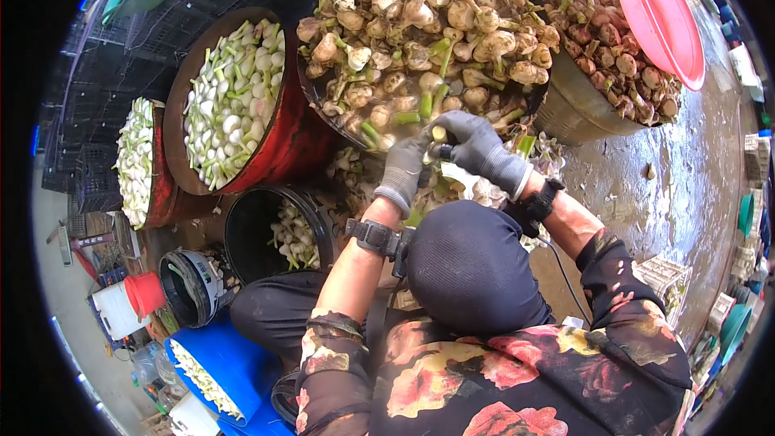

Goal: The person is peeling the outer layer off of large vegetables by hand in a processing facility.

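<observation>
Both my hands wear grey gloves and meet at the near edge of a large tub heaped with soil-stained garlic bulbs (418,12). My left hand (404,168) is closed around a garlic bulb, mostly hidden by the glove. A cut green-white stem end (439,133) shows between the hands. My right hand (484,146) grips a small tool with a black handle (445,151); its working end is hidden. Beneath the hands lie pale garlic peelings (466,184). Water stands among the bulbs at the tub's near side.
Red drums (303,127) of peeled white garlic stand at left. A black bucket (242,236) nearer me holds more trimmed bulbs. At right, a metal tub (575,103) of reddish bulbs carries a pink basin (663,18). The floor (672,194) there is wet.
</observation>
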Action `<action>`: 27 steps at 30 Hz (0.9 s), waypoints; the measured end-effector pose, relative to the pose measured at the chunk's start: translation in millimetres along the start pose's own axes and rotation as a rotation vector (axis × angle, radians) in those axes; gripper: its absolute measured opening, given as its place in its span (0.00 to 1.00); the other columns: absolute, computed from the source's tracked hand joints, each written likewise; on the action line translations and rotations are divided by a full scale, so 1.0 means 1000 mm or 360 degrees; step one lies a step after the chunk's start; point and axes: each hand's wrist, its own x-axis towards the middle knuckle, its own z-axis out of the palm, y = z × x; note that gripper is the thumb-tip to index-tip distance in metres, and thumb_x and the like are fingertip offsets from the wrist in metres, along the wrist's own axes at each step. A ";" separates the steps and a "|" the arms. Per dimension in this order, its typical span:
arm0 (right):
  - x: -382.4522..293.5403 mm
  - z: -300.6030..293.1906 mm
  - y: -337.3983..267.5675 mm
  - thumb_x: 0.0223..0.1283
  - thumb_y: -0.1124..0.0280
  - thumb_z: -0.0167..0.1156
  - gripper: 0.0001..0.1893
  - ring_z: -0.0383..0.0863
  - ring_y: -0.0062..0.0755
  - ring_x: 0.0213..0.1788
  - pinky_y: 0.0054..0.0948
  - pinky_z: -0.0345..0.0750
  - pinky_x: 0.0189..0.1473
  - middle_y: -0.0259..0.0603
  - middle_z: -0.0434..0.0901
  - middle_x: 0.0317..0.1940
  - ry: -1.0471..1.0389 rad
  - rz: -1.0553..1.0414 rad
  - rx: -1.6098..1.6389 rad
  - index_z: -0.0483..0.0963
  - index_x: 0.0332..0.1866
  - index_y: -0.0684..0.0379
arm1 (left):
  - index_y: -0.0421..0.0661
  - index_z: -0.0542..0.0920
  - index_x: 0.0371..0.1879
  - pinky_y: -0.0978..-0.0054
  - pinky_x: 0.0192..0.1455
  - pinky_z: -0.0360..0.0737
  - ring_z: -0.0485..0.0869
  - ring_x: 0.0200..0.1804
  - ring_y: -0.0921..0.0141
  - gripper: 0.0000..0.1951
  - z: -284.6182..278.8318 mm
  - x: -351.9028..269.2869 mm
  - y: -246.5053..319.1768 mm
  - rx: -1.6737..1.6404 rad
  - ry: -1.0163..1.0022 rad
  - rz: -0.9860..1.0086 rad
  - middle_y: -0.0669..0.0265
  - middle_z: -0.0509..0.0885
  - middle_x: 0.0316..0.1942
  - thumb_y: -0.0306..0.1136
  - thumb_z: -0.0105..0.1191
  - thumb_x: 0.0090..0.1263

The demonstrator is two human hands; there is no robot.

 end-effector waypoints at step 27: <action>0.014 -0.013 0.011 0.51 0.76 0.53 0.06 0.69 0.13 0.24 0.14 0.70 0.26 0.30 0.72 0.24 -0.0176 0.0681 0.1531 0.72 0.35 0.63 | 0.40 0.73 0.35 0.85 0.22 0.70 0.70 0.18 0.81 0.10 -0.029 -0.032 0.032 0.0147 0.0053 0.0817 0.69 0.76 0.26 0.29 0.55 0.56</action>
